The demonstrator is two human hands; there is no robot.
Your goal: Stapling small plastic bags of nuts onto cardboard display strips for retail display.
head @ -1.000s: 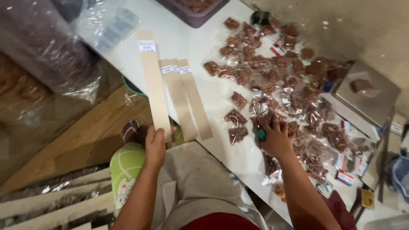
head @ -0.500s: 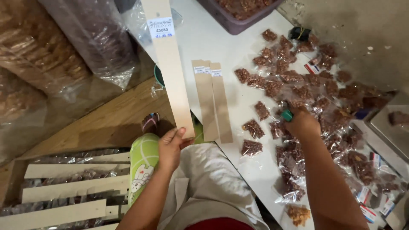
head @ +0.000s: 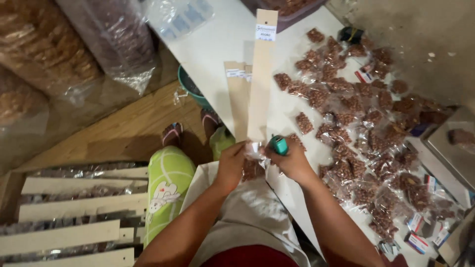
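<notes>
Long cardboard strip [head: 261, 79] now lifted upright off surface [head: 217, 44]; small nut packet [head: 253, 165] being pinned to its lower end near front edge, left hand [head: 231, 163] fingers pinching both, right hand [head: 289, 159] fingers wrapped round teal stapler [head: 279, 145]. Stapling judged in hand; stapler alignment needed next.

Pale beige card strip [head: 261, 79]; teal stapler [head: 280, 145]; brown snack packets [head: 346, 123]; white table [head: 222, 44]

The left hand [head: 231, 160] hides the card strip's [head: 261, 79] lower end; the tub [head: 289, 9] is cut off above.
</notes>
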